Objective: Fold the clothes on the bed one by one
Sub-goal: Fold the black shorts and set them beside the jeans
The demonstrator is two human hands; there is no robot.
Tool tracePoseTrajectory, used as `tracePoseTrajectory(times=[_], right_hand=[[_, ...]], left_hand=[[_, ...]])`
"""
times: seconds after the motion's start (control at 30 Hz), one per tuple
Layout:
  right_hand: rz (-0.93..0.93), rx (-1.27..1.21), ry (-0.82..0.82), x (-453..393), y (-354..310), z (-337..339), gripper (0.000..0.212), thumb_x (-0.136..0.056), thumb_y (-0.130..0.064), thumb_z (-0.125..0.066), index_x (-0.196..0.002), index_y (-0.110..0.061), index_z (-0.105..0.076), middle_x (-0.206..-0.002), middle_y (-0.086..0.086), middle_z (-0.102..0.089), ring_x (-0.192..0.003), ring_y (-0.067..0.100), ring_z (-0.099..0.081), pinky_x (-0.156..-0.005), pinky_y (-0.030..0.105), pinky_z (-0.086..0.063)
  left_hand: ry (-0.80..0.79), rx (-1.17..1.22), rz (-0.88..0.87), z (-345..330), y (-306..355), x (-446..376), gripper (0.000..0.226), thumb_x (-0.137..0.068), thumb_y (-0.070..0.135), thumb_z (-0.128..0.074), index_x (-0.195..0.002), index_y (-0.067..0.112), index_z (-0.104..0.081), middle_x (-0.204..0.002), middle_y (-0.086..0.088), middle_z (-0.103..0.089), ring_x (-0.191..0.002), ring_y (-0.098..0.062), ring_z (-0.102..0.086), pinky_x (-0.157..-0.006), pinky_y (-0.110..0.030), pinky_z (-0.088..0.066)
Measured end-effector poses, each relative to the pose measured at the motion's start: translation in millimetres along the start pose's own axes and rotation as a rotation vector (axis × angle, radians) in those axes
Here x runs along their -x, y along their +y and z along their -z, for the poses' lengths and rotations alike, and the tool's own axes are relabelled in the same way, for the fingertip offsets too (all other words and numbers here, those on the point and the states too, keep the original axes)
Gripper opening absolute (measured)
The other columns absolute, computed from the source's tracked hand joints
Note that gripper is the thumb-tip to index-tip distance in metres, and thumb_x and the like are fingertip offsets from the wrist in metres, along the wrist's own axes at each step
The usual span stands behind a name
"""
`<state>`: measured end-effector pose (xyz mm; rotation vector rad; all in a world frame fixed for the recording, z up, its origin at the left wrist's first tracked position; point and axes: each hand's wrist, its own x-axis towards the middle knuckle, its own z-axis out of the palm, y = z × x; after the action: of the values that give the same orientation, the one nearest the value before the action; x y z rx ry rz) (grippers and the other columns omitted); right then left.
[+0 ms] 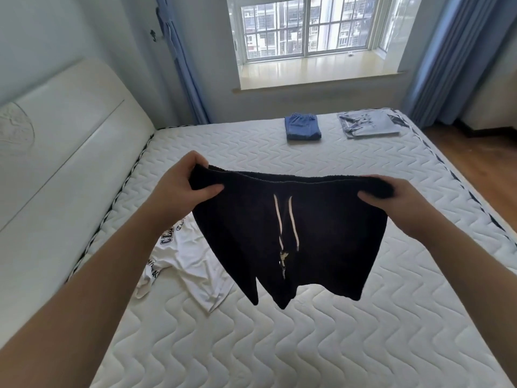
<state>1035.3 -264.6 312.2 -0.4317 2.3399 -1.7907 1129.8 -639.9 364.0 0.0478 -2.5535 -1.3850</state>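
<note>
The left hand (183,189) and the right hand (390,201) grip with curled fingers the waistband of black shorts (291,233), which hang above the bed (307,345).

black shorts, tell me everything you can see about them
The black shorts are dark, soft-looking fabric with a gathered elastic waistband and two pale drawstrings hanging down the front. They are unfolded and held up in the air above the white mattress, waistband stretched level, both legs dangling free. The left hand grips one end of the waistband and the right hand the other, thumbs in front, fingers behind. Nothing else touches them; they partly hide a white t-shirt lying below.
</note>
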Motion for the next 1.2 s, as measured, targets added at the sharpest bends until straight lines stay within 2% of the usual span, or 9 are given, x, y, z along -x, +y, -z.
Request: tracePoseTrajectory(times=[0.17, 0.37, 0.53, 0.6, 0.77, 0.9, 1.0, 1.13, 1.2], right_hand=[[-0.066, -0.078, 0.050, 2, -22, -17, 0.014, -0.096, -0.028, -0.059, -0.095, -0.023, -0.072, -0.097, -0.007, -0.076, -0.094, 0.013, -0.072, -0.094, 0.040, -0.051], [-0.096, -0.111, 0.051, 9, -39, -32, 0.062, -0.058, -0.081, -0.068, -0.095, -0.031, -0.075, -0.109, -0.004, -0.074, -0.105, 0.019, -0.069, -0.103, 0.048, -0.046], [-0.009, 0.128, 0.074, 16, -50, -23, 0.010, -0.094, -0.028, -0.064, -0.102, -0.029, -0.070, -0.096, -0.018, -0.074, -0.092, 0.001, -0.069, -0.089, 0.023, -0.051], [0.013, 0.215, 0.071, 16, -53, -17, 0.017, -0.093, -0.017, -0.065, -0.102, -0.030, -0.070, -0.091, -0.022, -0.074, -0.086, -0.004, -0.068, -0.081, 0.016, -0.048], [-0.039, 0.174, 0.047, 16, -47, -9, 0.015, -0.093, -0.020, -0.065, -0.106, -0.024, -0.069, -0.102, -0.015, -0.074, -0.099, 0.003, -0.068, -0.092, 0.023, -0.051], [-0.131, -0.173, -0.031, 22, -37, -3, 0.065, -0.061, -0.050, -0.084, -0.112, -0.014, -0.068, -0.116, 0.003, -0.072, -0.108, 0.017, -0.067, -0.089, 0.027, -0.055], [-0.185, -0.398, -0.025, 26, -35, -4, 0.054, -0.070, -0.035, -0.073, -0.115, -0.005, -0.064, -0.112, 0.008, -0.073, -0.107, 0.021, -0.068, -0.079, 0.026, -0.057], [-0.293, -0.563, 0.139, 19, -30, -6, 0.032, -0.097, -0.026, -0.053, -0.122, -0.007, -0.062, -0.120, 0.008, -0.070, -0.108, 0.019, -0.068, -0.088, 0.032, -0.054], [-0.306, -0.624, 0.187, 16, -31, -6, 0.032, -0.099, -0.025, -0.051, -0.125, -0.008, -0.061, -0.120, 0.006, -0.070, -0.109, 0.019, -0.068, -0.094, 0.035, -0.050]], left_hand=[[-0.016, -0.066, 0.000, 18, -13, -1, 0.035, -0.081, 0.024, -0.079, -0.087, 0.024, -0.044, -0.075, 0.004, -0.054, -0.065, -0.007, -0.051, -0.065, -0.028, -0.047], [-0.019, -0.154, 0.006, 30, -19, -8, 0.042, -0.083, 0.027, -0.076, -0.105, 0.026, -0.040, -0.078, 0.000, -0.054, -0.066, -0.014, -0.054, -0.059, -0.027, -0.045], [-0.095, -0.036, 0.014, 40, -16, -16, 0.035, -0.075, 0.018, -0.084, -0.102, 0.034, -0.067, -0.093, 0.006, -0.070, -0.089, -0.011, -0.067, -0.085, -0.036, -0.057], [-0.129, 0.016, 0.016, 39, -14, -19, 0.029, -0.073, 0.013, -0.084, -0.093, 0.030, -0.074, -0.092, 0.009, -0.074, -0.090, -0.007, -0.068, -0.090, -0.033, -0.055], [-0.175, 0.000, -0.002, 35, -15, -22, 0.022, -0.073, 0.015, -0.085, -0.085, 0.032, -0.075, -0.084, 0.006, -0.074, -0.086, -0.013, -0.069, -0.089, -0.038, -0.056], [-0.331, 0.004, -0.005, 36, -15, -20, 0.024, -0.066, 0.035, -0.081, -0.080, 0.023, -0.064, -0.080, -0.001, -0.067, -0.079, -0.021, -0.063, -0.080, -0.039, -0.051], [-0.455, 0.304, 0.102, 30, -13, -15, 0.041, -0.059, 0.035, -0.088, -0.080, 0.014, -0.059, -0.078, -0.003, -0.062, -0.078, -0.018, -0.062, -0.071, -0.031, -0.050], [-0.424, 0.663, 0.306, 5, 1, -3, 0.076, -0.050, 0.035, -0.094, -0.115, 0.007, -0.067, -0.116, -0.014, -0.070, -0.106, -0.028, -0.068, -0.078, -0.031, -0.058], [-0.335, 0.766, 0.389, -15, 16, 0, 0.061, -0.065, 0.028, -0.084, -0.119, 0.007, -0.065, -0.117, -0.013, -0.070, -0.104, -0.026, -0.070, -0.078, -0.033, -0.059]])
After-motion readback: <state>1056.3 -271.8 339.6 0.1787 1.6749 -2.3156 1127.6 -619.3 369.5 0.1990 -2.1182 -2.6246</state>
